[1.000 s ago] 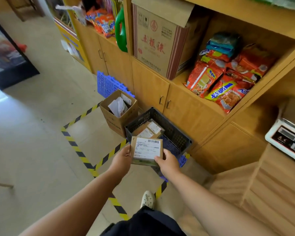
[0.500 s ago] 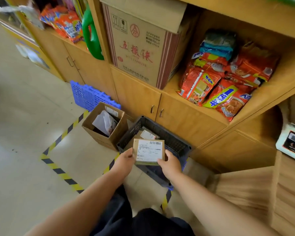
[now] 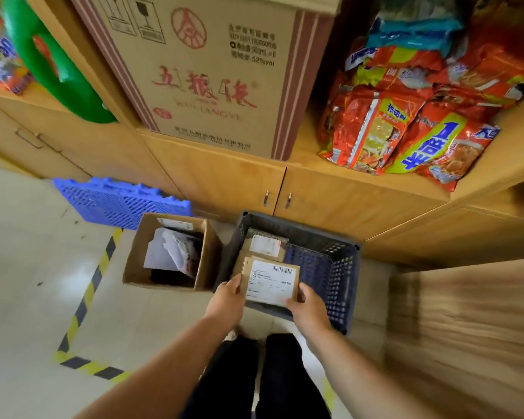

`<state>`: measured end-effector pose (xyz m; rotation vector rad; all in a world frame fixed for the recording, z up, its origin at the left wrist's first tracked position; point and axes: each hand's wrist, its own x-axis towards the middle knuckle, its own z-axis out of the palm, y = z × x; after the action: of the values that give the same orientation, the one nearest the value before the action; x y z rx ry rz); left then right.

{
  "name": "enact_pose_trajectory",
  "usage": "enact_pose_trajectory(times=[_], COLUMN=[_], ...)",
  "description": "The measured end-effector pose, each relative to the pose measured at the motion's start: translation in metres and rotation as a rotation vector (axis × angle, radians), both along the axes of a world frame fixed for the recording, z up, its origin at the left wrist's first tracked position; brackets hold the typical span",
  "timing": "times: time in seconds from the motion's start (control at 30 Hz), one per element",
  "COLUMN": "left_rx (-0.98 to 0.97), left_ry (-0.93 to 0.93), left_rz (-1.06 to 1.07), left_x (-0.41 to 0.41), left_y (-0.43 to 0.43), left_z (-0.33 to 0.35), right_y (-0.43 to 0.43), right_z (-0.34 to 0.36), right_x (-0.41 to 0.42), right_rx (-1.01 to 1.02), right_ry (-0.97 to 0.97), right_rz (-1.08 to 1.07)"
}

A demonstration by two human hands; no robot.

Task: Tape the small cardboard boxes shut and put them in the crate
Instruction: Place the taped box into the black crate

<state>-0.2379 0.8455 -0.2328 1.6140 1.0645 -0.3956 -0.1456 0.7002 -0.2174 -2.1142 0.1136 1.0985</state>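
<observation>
A small cardboard box (image 3: 270,282) with a white shipping label on top is held over the near left part of the dark grey crate (image 3: 342,285). My left hand (image 3: 226,300) grips its left edge and my right hand (image 3: 307,306) grips its right near corner. Another labelled small box (image 3: 265,246) lies inside the crate, just beyond the held one. The crate stands on the floor against the wooden cabinet.
An open cardboard carton (image 3: 170,252) with white paper stands left of the crate. A blue plastic pallet (image 3: 118,201) leans against the cabinet (image 3: 330,201) behind it. Yellow-black tape (image 3: 88,297) marks the floor. A large printed carton (image 3: 212,71) and snack packs (image 3: 406,131) fill the shelf above.
I have stepped closer and leaned over the crate. Both hands carried the labelled box forward and lower, from in front of the crate to over its near part.
</observation>
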Motion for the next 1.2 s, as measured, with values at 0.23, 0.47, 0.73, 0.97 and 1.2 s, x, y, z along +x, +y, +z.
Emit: enact_pose_trajectory(times=[0.23, 0.47, 0.73, 0.97, 1.2], left_rx=[0.005, -0.009, 0.189, 0.224, 0.264], left_ry=[0.109, 0.039, -0.05, -0.062, 0.042], left_rz=[-0.049, 0.032, -0.114, -0.101, -0.186], left_x=[0.038, 0.092, 0.128, 0.13, 0.127], left_y=[0.029, 0.051, 0.076, 0.074, 0.066], left_z=[-0.141, -0.259, -0.363, -0.41, -0.387], right_y=[0.03, 0.057, 0.093, 0.104, 0.097], right_z=[-0.115, -0.257, -0.365, -0.409, -0.392], right_x=[0.038, 0.078, 0.11, 0.116, 0.113], right_rx=[0.012, 0.018, 0.049, 0.079, 0.089], right_ry=[0.062, 0.076, 0.049, 0.047, 0.045], right_rz=[-0.079, -0.086, -0.07, -0.062, -0.042])
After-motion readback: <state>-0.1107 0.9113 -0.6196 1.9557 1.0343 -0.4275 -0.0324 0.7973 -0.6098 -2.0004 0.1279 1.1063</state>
